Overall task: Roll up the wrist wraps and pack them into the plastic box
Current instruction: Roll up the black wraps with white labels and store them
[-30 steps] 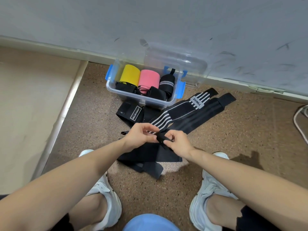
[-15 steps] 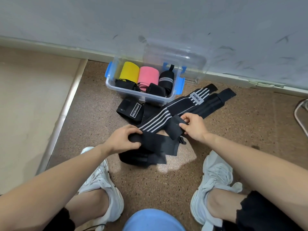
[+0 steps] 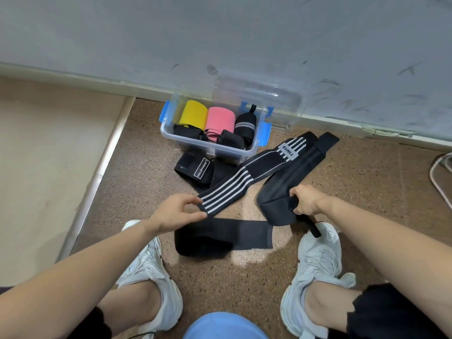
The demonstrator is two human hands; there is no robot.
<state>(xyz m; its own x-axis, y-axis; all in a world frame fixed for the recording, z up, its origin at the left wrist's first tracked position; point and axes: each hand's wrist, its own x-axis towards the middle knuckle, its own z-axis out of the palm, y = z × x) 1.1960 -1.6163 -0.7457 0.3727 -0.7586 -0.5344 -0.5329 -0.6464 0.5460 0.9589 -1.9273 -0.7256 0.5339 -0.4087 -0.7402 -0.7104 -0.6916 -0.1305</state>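
Observation:
A clear plastic box (image 3: 206,149) with blue clips stands by the wall. It holds a yellow roll (image 3: 193,115), a pink roll (image 3: 219,119) and black rolled wraps (image 3: 245,123). My left hand (image 3: 175,212) pinches the near end of a black wrap with white stripes (image 3: 234,183) that runs up towards the box. My right hand (image 3: 307,204) grips the folded end of a plain black wrap (image 3: 275,204). Another plain black wrap (image 3: 222,236) lies flat on the floor between my hands.
A black wrap with a white label (image 3: 195,168) lies in front of the box. The box lid (image 3: 259,101) leans on the wall behind it. My white shoes (image 3: 318,265) flank the wraps. A white cable (image 3: 437,177) lies at the right; a raised ledge (image 3: 97,182) runs on the left.
My hands have moved apart. The right hand has pulled the plain black wrap out to the right, and the left hand now pinches the striped wrap's end. The pile has spread out.

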